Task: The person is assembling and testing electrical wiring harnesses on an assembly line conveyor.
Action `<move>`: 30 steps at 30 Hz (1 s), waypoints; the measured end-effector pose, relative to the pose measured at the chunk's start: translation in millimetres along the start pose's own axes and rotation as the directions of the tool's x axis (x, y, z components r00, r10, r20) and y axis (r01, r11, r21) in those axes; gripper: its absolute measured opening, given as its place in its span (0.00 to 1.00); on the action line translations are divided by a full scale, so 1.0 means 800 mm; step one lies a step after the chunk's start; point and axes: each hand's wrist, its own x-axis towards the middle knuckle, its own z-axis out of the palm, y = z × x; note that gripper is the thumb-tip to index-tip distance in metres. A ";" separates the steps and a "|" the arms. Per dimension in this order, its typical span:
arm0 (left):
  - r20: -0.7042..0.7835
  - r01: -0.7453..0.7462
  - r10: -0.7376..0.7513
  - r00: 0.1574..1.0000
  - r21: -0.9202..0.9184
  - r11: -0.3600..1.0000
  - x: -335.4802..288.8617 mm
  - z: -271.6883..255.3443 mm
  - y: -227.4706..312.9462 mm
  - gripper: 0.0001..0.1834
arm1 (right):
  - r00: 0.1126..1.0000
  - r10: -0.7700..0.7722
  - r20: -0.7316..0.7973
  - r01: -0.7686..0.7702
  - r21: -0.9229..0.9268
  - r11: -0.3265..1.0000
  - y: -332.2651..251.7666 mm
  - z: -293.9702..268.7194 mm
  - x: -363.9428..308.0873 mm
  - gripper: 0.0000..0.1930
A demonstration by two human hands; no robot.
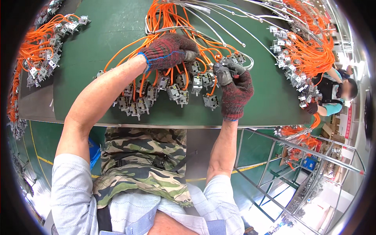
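My left hand (170, 51), in a dark red knitted glove with grey fingertips, is curled over the orange cables (162, 17) near the middle of the green table. What its fingers hold is hidden beneath the glove. To its right, my right hand (237, 92), gloved alike, has its fingers closed around a grey metal connector (223, 74) at the bundle's right side. Several more grey block-like connectors (174, 92) on orange cable ends lie between and below the hands, towards the table's front edge. White cables (223, 29) run out from the far end of the bundle.
Another orange cable bundle with grey connectors (51, 58) lies at the left, and a bigger one (309, 55) at the right. Beyond that, a co-worker (333, 92) handles cables. A metal-tube rack (270, 156) stands below the table's front right edge.
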 end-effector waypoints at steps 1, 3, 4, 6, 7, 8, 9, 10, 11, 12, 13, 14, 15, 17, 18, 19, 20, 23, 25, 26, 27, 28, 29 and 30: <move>0.003 -0.024 0.024 1.000 0.009 1.000 0.001 0.002 -0.002 0.22 | 1.000 -0.001 0.004 0.001 0.003 1.000 0.001 0.002 0.002 0.15; 0.000 -0.045 0.045 0.999 0.021 0.999 0.004 0.001 -0.009 0.22 | 0.995 0.097 0.038 -0.098 0.014 0.995 0.002 0.007 0.006 0.16; -0.003 -0.036 0.036 0.999 0.009 0.999 0.003 0.004 -0.007 0.22 | 0.994 0.100 0.040 -0.101 0.014 0.995 0.004 0.007 0.006 0.16; -0.002 -0.047 0.047 0.999 0.003 0.999 0.003 0.004 -0.003 0.21 | 0.996 0.083 0.022 -0.084 0.062 0.995 0.007 0.007 0.006 0.16; -0.003 -0.045 0.045 0.999 0.003 0.999 0.003 0.003 -0.001 0.21 | 0.996 0.084 0.024 -0.085 0.063 0.994 0.007 0.008 0.007 0.16; -0.011 -0.035 0.035 0.999 0.014 0.999 0.002 0.002 0.002 0.19 | 0.996 0.084 0.032 -0.086 0.071 0.994 0.008 0.008 0.007 0.16; -0.018 -0.024 0.025 1.000 0.025 0.999 0.001 0.002 0.005 0.17 | 0.996 0.084 0.040 -0.087 0.080 0.993 0.008 0.008 0.007 0.16; -0.019 -0.022 0.022 1.000 0.024 0.999 0.002 0.002 0.000 0.17 | 0.995 0.086 0.043 -0.090 0.080 0.993 0.010 0.010 0.007 0.16; -0.020 -0.044 0.045 0.999 0.041 0.998 0.002 0.002 -0.006 0.19 | 0.996 0.070 0.054 -0.072 0.038 0.997 0.011 0.012 0.007 0.15; -0.021 -0.066 0.067 0.998 0.059 0.996 0.003 0.002 -0.011 0.22 | 0.996 0.053 0.066 -0.053 -0.003 0.999 0.013 0.014 0.008 0.15; -0.019 -0.067 0.069 0.997 0.059 0.996 0.003 0.002 -0.007 0.22 | 0.997 0.053 0.064 -0.053 -0.003 0.999 0.014 0.012 0.008 0.15; -0.001 -0.063 0.063 0.998 0.064 0.996 0.003 0.001 -0.003 0.22 | 0.997 0.041 0.070 -0.037 -0.054 0.998 0.017 0.009 0.007 0.14; 0.017 -0.058 0.057 0.998 0.068 0.996 0.003 0.001 0.001 0.23 | 0.997 0.030 0.076 -0.022 -0.105 0.994 0.019 0.007 0.007 0.13; 0.005 -0.059 0.059 0.998 0.076 0.995 0.001 0.001 0.000 0.23 | 0.996 0.039 0.078 -0.030 -0.118 0.993 0.015 0.007 0.006 0.12; -0.006 -0.060 0.061 0.998 0.082 0.995 0.001 0.001 0.000 0.23 | 0.996 0.049 0.079 -0.038 -0.133 0.990 0.013 0.007 0.005 0.12; -0.006 -0.061 0.062 0.998 0.083 0.995 0.001 0.002 -0.002 0.23 | 0.996 0.048 0.077 -0.037 -0.133 0.990 0.016 0.007 0.006 0.12; -0.009 -0.067 0.068 0.998 0.057 0.996 0.001 0.003 -0.003 0.23 | 0.998 -0.018 0.064 0.031 -0.210 0.977 0.022 0.005 0.007 0.12; -0.009 -0.066 0.066 0.998 0.005 0.998 0.005 0.006 -0.009 0.23 | 0.999 -0.045 -0.031 0.039 -0.164 0.986 -0.006 0.014 -0.003 0.14; -0.007 -0.056 0.056 0.998 -0.025 0.998 0.005 0.006 -0.010 0.22 | 0.994 0.007 -0.111 -0.011 -0.037 0.999 -0.019 0.016 -0.016 0.15; 0.002 -0.052 0.052 0.999 -0.017 0.998 0.005 0.004 -0.010 0.23 | 0.992 -0.019 -0.126 0.003 -0.127 0.992 -0.020 0.014 -0.022 0.15; 0.010 -0.048 0.049 0.999 -0.009 0.999 0.005 0.002 -0.009 0.23 | 0.989 -0.046 -0.138 0.015 -0.216 0.976 -0.022 0.013 -0.027 0.16; -0.015 -0.065 0.065 0.998 0.006 0.998 0.005 0.002 -0.007 0.23 | 0.987 0.007 -0.161 -0.050 -0.263 0.963 -0.026 0.017 -0.033 0.16; -0.015 -0.068 0.068 0.998 0.002 0.998 0.005 0.003 -0.005 0.23 | 0.987 0.005 -0.162 -0.049 -0.268 0.962 -0.025 0.020 -0.036 0.16; -0.011 -0.064 0.064 0.998 0.022 0.998 0.006 0.003 -0.002 0.23 | 0.981 0.004 -0.193 -0.059 -0.284 0.957 -0.022 0.022 -0.039 0.16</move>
